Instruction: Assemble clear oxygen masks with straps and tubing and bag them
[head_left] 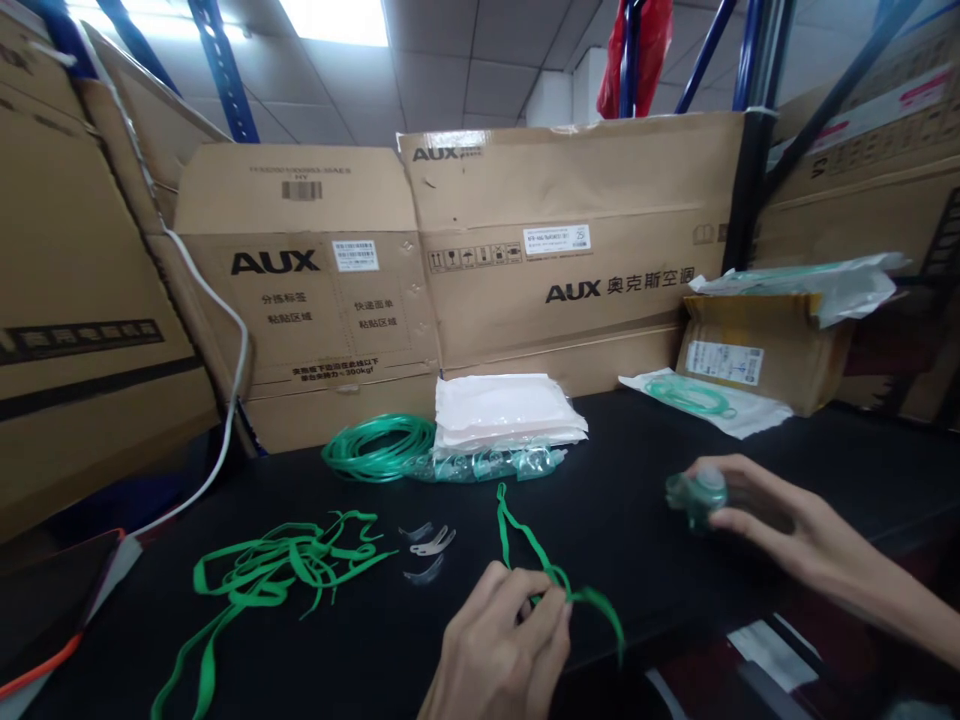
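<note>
Near the front of the black table, my left hand (504,640) pinches a flat green strap (525,535). The strap loops away toward the back, and a blurred loose end hangs to the right. At the right, my right hand (784,525) grips a small translucent green plastic part (699,500) with a round, pale end; motion blur hides its exact kind. Left of my left hand lies a tangle of green straps (289,560). Between them rest several small curved plastic pieces (433,543), some clear and one whitish.
Behind the hands sit a coil of green tubing (379,447), stacked white packets (510,408) and clear greenish plastic parts (491,463). Cardboard boxes (555,200) wall the back. At right are a small carton (757,350) and bagged tubing (705,400). An orange-edged device (60,610) lies left.
</note>
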